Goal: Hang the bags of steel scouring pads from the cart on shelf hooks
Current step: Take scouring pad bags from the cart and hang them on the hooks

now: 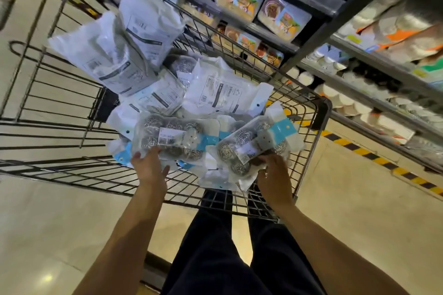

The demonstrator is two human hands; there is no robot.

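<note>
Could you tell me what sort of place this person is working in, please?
Most likely a shop aisle: a wire cart holds bags of steel scouring pads, stocked shelves stand beside it, and striped hazard tape runs along the floor.

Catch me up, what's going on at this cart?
A person stands at a wire cart beside store shelves. It is full of bagged steel scouring pads. The left hand reaches under the near edge of the left bag, and its grip is hidden. The right hand grips the near end of the right bag. Both bags lie on the pile in the cart, in front of a stack of white packs. Neither has been lifted out yet.
</note>
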